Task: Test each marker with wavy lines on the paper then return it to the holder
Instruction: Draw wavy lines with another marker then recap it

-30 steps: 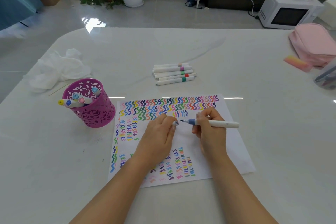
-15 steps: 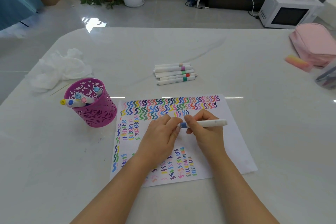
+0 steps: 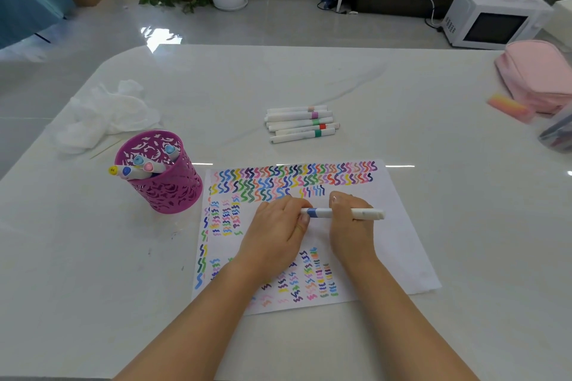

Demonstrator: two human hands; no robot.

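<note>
Since one second ago the hands have closed together: the cap (image 3: 305, 211), then held apart from the nib, is now seated on the marker (image 3: 365, 213), and the gap is gone. Left hand (image 3: 275, 232) pinches the capped end between its fingertips; right hand (image 3: 351, 229) is curled round the barrel, gripping it. Marker is held just above the middle of the paper (image 3: 399, 244), long axis parallel to the table's (image 3: 309, 77) near edge, capped end with its blue band pointing left, rear end pointing right. Holder (image 3: 161, 185) stands upright beside the paper's left edge with several markers in it, unchanged in position. Small print on a yellow cap end there is not legible. Five loose markers (image 3: 301, 124) lie side by side beyond the paper's far edge, unchanged.
</note>
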